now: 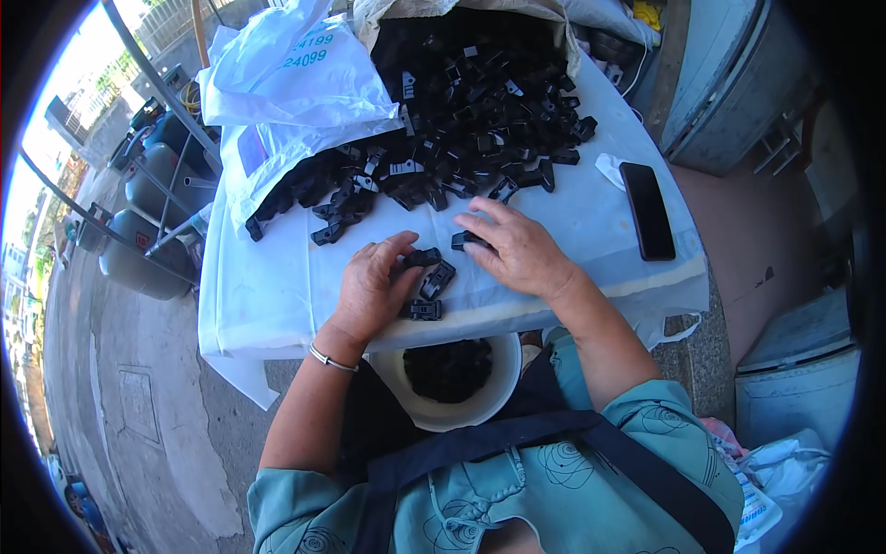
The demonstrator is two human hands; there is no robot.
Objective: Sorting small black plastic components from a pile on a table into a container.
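Observation:
My left hand (367,288), with a bangle at its wrist, has its thumb and fingers closed on a small black plastic part (423,258). Beneath that piece, two more loose parts lie on the white-covered table: an angled one (437,278) and one nearer the front edge (425,310). To the right, my right hand (517,247) curls its fingers round another black plastic part (467,240), whose far side the fingers hide. Just beyond both hands spreads a big heap of similar black parts (480,138).
A white printed sack (295,83) lies over the heap's left side. A dark phone (648,212) rests at the table's right. Below the front edge, a white bucket (503,383) holds black pieces. Grey gas cylinders (138,258) stand left; a metal cabinet (794,369) is at right.

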